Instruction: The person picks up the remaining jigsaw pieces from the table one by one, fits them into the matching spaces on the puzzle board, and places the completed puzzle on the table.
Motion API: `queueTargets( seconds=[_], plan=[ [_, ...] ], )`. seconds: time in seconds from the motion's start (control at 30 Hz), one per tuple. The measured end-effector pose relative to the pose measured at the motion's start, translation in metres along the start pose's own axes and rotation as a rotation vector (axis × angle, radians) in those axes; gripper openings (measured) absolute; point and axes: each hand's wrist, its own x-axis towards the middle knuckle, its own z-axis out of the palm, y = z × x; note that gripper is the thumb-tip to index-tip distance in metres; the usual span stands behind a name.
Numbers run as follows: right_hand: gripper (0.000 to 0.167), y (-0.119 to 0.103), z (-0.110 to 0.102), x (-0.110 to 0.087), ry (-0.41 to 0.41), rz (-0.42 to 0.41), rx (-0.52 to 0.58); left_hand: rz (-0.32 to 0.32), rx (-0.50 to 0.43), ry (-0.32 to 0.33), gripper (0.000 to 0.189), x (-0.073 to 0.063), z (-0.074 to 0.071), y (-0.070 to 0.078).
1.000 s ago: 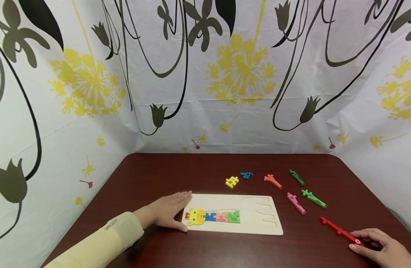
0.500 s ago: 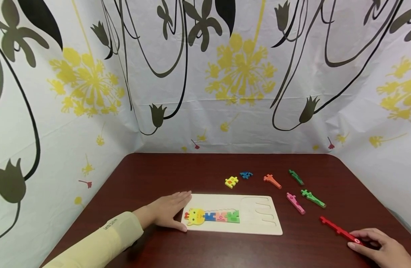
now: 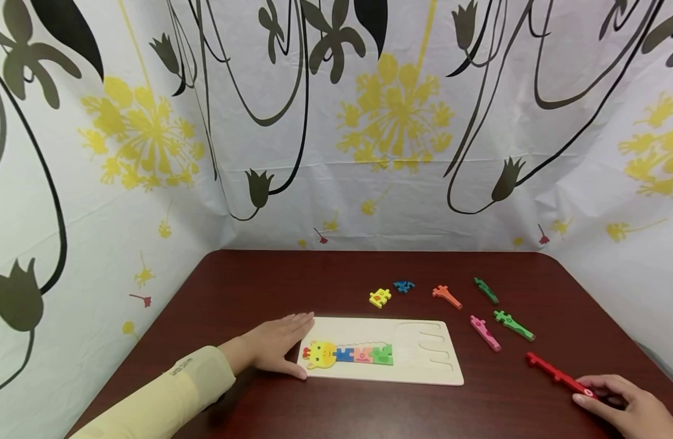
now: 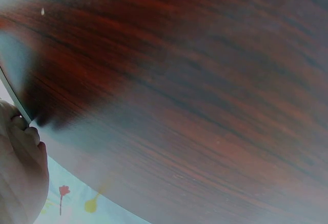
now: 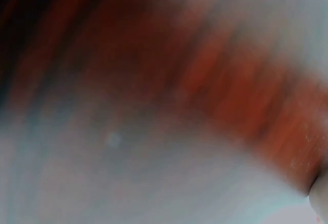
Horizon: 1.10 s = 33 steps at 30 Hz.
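Note:
A cream puzzle board (image 3: 364, 327) lies on the table, holding a yellow giraffe head (image 3: 321, 355) and blue, pink and green pieces in a row beside it. My left hand (image 3: 276, 343) rests with extended fingers and thumb along the board's left edge; the left wrist view catches part of this hand (image 4: 23, 172) by the board's edge. At the lower right, my right hand (image 3: 630, 403) pinches the near end of a long red puzzle piece (image 3: 556, 373) between thumb and fingers. Only a sliver of the right hand (image 5: 320, 196) shows in the blurred right wrist view.
Loose puzzle pieces lie behind and right of the board: yellow (image 3: 380, 297), blue (image 3: 404, 286), orange (image 3: 447, 296), dark green (image 3: 486, 291), light green (image 3: 514, 325) and pink (image 3: 485, 333). A patterned curtain (image 3: 314, 146) hangs around the dark wooden table (image 3: 292, 280).
The red piece and my right hand have shifted very slightly up and to the right in the head view. My left hand and the board have stayed put.

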Motion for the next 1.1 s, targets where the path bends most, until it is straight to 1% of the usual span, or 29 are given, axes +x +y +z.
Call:
queueTargets(
  seconds=[0.1,0.17,0.4,0.57,0.7,0.9,1.1],
  plan=[
    [0.034,0.0,0.001,-0.001,0.016,0.005,0.023,0.002,-0.003,0.0,0.111,-0.001,0.0,0.0],
    [0.037,0.0,0.0,-0.001,0.01,0.021,0.022,0.004,-0.007,0.001,0.111,-0.001,-0.001,0.0],
    [0.051,-0.003,-0.003,0.006,-0.066,0.097,0.02,0.008,0.0,0.004,0.111,-0.001,-0.001,0.0],
    [0.057,-0.006,-0.005,0.011,-0.108,0.13,0.02,0.008,0.005,0.003,0.111,-0.001,-0.001,0.0],
    [0.055,-0.011,-0.005,0.012,-0.106,0.11,0.024,0.007,0.005,0.007,0.111,-0.001,-0.001,0.0],
    [0.048,-0.021,-0.007,0.015,-0.052,0.046,0.026,0.003,-0.002,-0.005,0.111,-0.001,-0.002,0.001],
    [0.053,-0.036,-0.008,0.023,-0.058,0.048,0.01,0.002,-0.009,-0.017,0.111,0.0,-0.004,0.001]
  ],
)
